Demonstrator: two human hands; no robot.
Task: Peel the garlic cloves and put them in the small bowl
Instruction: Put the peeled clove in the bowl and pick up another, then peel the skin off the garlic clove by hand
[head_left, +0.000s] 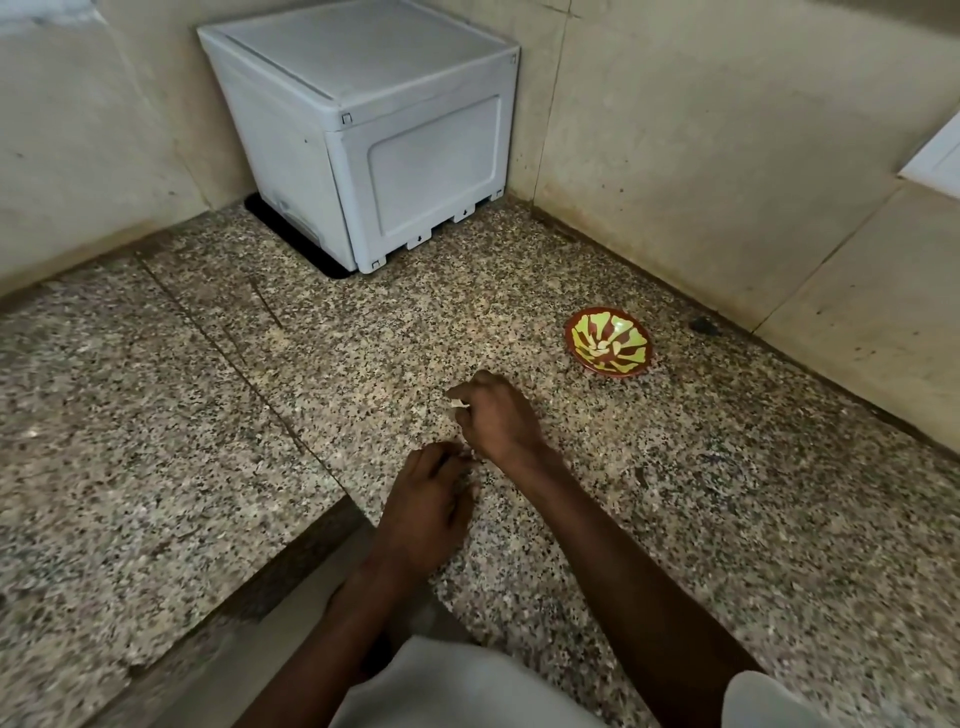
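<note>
A small red and yellow-green bowl (609, 340) sits on the speckled granite counter (208, 415), to the right and beyond my hands; pale peeled cloves (601, 349) lie at its centre. My right hand (496, 418) hovers over the counter, its fingers curled and pinching a pale scrap of garlic skin (458, 404). Just below it my left hand (428, 499) has its fingers curled round a small pale piece of garlic (470, 457), mostly hidden by the fingers. The two hands nearly touch.
A white plastic box (374, 130) stands in the back corner against beige tiled walls (727, 130). The counter has an inner corner cut-out near my body, its edge (291, 561) beside my left forearm. A dark spot (702, 326) lies near the right wall.
</note>
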